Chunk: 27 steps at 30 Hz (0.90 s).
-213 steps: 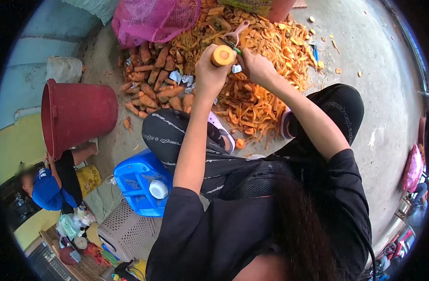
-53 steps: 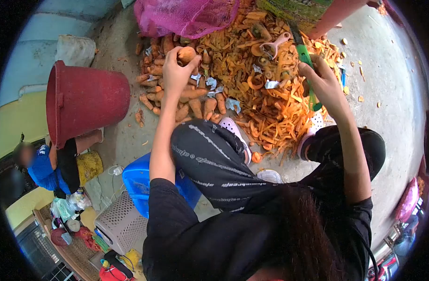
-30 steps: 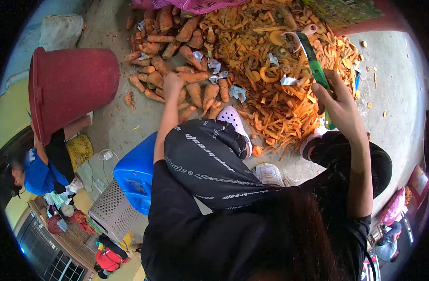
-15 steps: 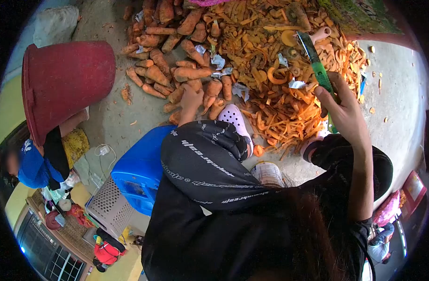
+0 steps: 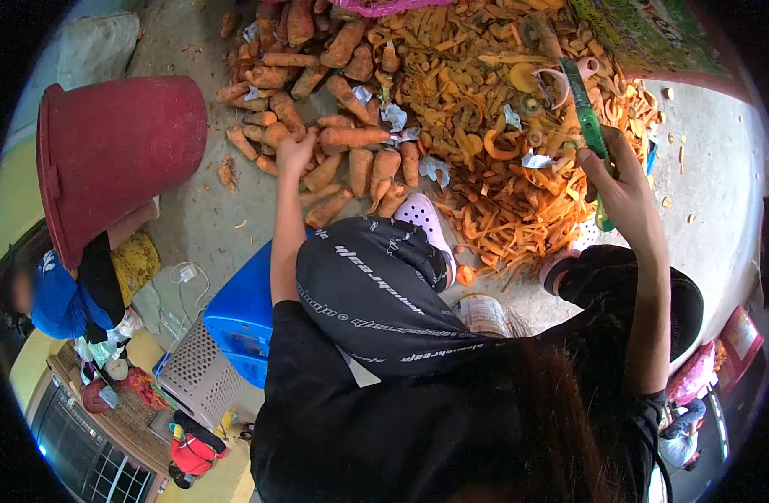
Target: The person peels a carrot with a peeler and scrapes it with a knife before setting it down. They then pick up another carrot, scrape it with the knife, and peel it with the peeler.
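My left hand point(image 5: 294, 154) is down among the unpeeled carrots point(image 5: 351, 137), with its fingers closed over the end of a carrot point(image 5: 276, 133). My right hand point(image 5: 621, 186) is raised above the peelings point(image 5: 519, 210) and grips a green-handled knife point(image 5: 592, 130), blade pointing away from me. A pale pink curved object point(image 5: 587, 68) shows beside the blade, over the heap. Several crumpled white scraps of paper point(image 5: 435, 170) lie between the carrots and the peelings.
A large red tub point(image 5: 124, 151) stands at the left, with a person in blue point(image 5: 70, 298) behind it. Beside my leg are a blue plastic stool point(image 5: 242, 310) and a grey perforated crate point(image 5: 202, 369). A tin can point(image 5: 483, 315) sits between my feet.
My left hand has moved forward and left, from the nearer carrots to one farther off. My right hand has shifted slightly right with the knife, its blade swinging right.
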{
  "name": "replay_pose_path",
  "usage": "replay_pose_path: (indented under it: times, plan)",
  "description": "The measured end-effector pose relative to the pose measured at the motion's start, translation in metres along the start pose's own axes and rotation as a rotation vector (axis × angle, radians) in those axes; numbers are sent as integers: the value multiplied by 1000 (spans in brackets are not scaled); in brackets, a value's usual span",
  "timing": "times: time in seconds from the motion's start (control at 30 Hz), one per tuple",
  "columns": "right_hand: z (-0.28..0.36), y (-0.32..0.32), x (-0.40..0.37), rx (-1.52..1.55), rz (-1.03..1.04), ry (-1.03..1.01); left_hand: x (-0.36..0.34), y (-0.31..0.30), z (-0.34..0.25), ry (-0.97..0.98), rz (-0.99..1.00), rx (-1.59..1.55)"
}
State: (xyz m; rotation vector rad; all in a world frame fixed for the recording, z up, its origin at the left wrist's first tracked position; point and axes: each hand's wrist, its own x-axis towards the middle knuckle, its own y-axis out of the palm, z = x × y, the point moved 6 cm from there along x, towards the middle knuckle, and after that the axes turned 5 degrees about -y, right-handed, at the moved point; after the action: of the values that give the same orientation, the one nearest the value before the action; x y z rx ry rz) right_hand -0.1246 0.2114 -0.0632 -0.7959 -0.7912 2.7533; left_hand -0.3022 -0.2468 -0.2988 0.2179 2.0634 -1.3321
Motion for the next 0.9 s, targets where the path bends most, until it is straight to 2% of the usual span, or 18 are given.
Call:
replay_pose_path:
  times: [0.1, 0.17, 0.23, 0.3, 0.37, 0.4, 0.47, 0.53, 0.6, 0.63, 0.67, 0.7, 0.77, 0.83, 0.9]
  plan:
    - [-4, -1, 6, -55, -46, -85, 60, -5, 55, -81, -109, -245]
    - [-1, -1, 8, -23, -9, -6, 74, -12, 74, -96, -859, 192]
    - [0, 2, 10, -19, 12, 23, 71, -18, 67, -173, -940, 337]
    - [0, 1, 10, -52, 12, 2, 75, -19, 59, -300, -355, 160]
    - [-3, -3, 11, -22, 0, 38, 61, -13, 42, -355, 6, 32]
    - [-4, -3, 9, 1, -4, 55, 54, -13, 34, -353, 66, -3]
    - [1, -9, 5, 155, -126, 67, 29, -22, -12, -159, 75, -237]
    - [4, -17, -1, 325, -208, 51, -32, -32, -58, 206, -3, -615]
    - [1, -19, -4, 301, -162, -77, -43, -34, -75, 295, 119, -944]
    - [2, -19, -9, 278, -152, -107, -52, -37, -85, 341, 186, -1105]
    - [5, -22, -15, 254, -149, -141, -62, -35, -99, 369, 332, -1237]
    - [6, -21, -23, 348, -119, -92, -90, -42, -126, 395, 483, -1362]
    - [12, -25, -38, 320, -108, -82, -130, -50, -165, 429, 748, -1543]
    - [18, -29, -56, 365, -116, -101, -161, -50, -194, 435, 991, -1651]
    - [21, -35, -72, 359, -155, -129, -188, -56, -218, 525, 1020, -1486]
